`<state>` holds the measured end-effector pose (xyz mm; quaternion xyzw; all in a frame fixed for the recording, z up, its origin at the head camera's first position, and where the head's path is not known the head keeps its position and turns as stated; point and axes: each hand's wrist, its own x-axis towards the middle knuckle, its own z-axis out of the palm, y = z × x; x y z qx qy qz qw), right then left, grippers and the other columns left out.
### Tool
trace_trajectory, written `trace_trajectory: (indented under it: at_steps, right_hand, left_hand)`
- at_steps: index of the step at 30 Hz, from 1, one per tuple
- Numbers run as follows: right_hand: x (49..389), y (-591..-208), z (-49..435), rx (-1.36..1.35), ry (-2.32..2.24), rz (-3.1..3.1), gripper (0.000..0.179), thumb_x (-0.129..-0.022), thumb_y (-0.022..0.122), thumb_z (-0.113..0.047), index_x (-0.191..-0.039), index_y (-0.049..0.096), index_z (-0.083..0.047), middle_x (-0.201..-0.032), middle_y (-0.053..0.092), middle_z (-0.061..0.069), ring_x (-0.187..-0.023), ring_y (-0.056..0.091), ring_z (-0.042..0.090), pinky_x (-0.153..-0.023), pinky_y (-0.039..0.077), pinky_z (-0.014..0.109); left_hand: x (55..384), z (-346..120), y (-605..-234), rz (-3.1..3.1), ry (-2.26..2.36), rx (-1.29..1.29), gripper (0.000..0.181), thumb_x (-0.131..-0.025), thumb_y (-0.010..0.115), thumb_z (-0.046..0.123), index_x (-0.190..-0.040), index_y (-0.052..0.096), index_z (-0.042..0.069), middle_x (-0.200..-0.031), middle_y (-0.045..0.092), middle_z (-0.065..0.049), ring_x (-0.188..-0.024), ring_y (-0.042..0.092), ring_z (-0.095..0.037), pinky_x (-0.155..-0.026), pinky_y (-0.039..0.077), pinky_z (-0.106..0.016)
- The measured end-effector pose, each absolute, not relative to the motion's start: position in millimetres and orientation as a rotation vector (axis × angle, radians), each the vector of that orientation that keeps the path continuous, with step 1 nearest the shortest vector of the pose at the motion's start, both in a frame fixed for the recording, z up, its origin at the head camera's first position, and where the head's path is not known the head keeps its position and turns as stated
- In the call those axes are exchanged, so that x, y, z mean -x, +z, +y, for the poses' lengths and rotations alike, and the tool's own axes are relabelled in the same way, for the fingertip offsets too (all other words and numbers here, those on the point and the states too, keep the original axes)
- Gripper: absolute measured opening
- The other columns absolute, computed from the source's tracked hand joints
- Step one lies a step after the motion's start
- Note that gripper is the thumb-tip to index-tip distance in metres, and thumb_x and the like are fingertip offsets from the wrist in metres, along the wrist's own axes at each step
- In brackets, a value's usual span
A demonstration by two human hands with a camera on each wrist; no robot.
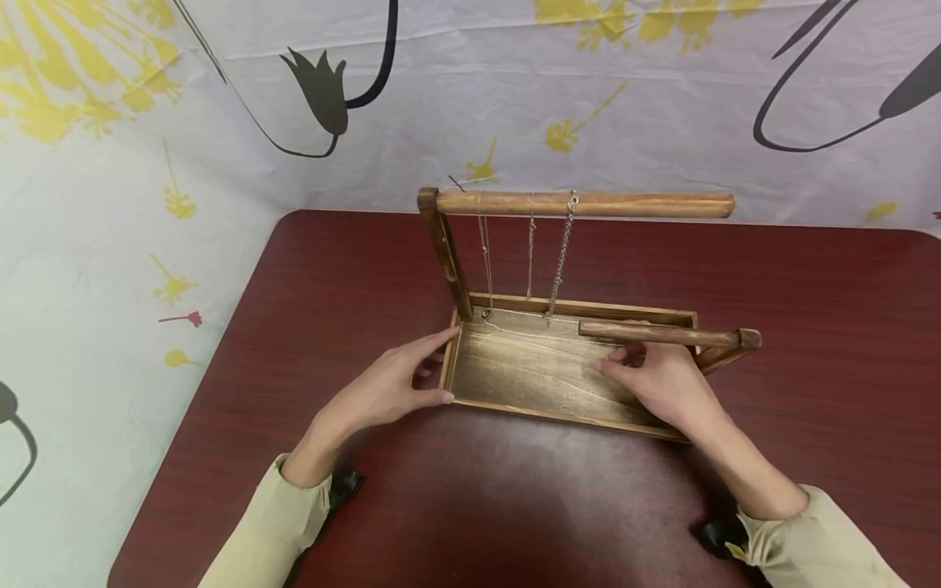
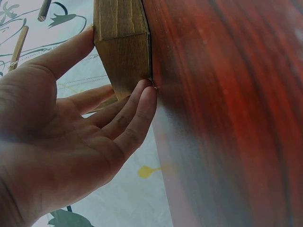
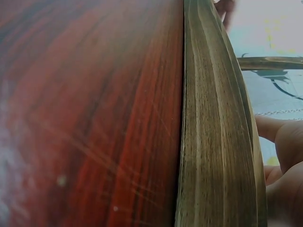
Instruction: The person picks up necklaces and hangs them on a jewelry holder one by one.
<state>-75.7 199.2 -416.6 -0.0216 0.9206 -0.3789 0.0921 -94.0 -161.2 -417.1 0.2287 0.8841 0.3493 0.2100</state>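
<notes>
A wooden jewelry stand has a shallow tray (image 1: 529, 412), a back bar (image 1: 647, 204) on a left post and a front bar (image 1: 662, 332) on a right post. My left hand (image 1: 382, 384) rests at the tray's left end. In the left wrist view its thumb touches the rim, and its extended fingers lie against the end wall (image 2: 120, 66). My right hand (image 1: 665, 380) reaches into the tray below the front bar, thumb and index finger close together at a thin silver necklace (image 1: 515, 335) lying along the bottom. Its fingertips are partly hidden.
Two other silver chains hang from the back bar, a short one (image 1: 531, 245) and a thicker one (image 1: 564, 245). Under the stand is a dark red table (image 1: 353, 278), with a patterned cloth (image 1: 441, 98) behind it.
</notes>
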Motion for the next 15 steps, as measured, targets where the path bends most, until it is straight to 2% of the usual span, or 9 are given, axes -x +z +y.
trace_trajectory:
  at_steps: [15]
  right_hand:
    - [78.8, -422.7, 197.8, 0.041, -1.056, 2.766, 0.027, -0.089, 0.074, -0.038, -0.085, 0.07, -0.012, -0.073, 0.068, -0.005, -0.066, 0.053, 0.012, -0.063, 0.042, 0.028]
  left_hand:
    - [94.0, -161.6, -418.2, 2.467, 0.958, -0.63, 0.085, -0.086, 0.08, 0.023, -0.156, 0.033, 0.021, -0.142, 0.052, 0.0, -0.115, 0.058, -0.012, -0.092, 0.053, -0.029]
